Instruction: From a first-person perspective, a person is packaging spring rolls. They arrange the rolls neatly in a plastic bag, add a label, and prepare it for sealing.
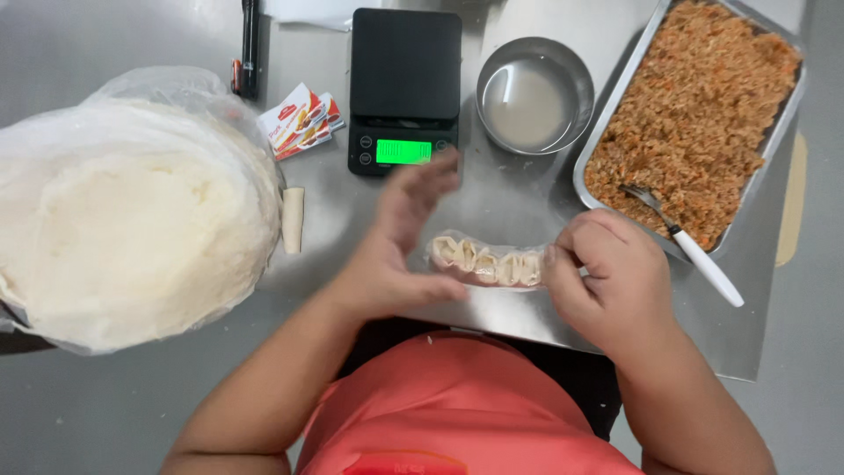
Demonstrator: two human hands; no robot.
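At the far edge of the counter (527, 202) a black scale shows a green screen (403, 151). Left of it lie small red-white sachets (301, 120).

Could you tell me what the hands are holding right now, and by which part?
A rolled wrapper: the right hand pinches its right end, the left hand supports its left end with the thumb, fingers spread open.

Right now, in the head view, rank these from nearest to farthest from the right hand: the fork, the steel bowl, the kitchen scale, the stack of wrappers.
From the right hand:
1. Fork, just to its right, lying over the tray's edge.
2. Steel bowl, straight up from it, toward the table's far side.
3. Kitchen scale, farther left, beside the bowl.
4. Stack of wrappers, far left, beyond the left hand.
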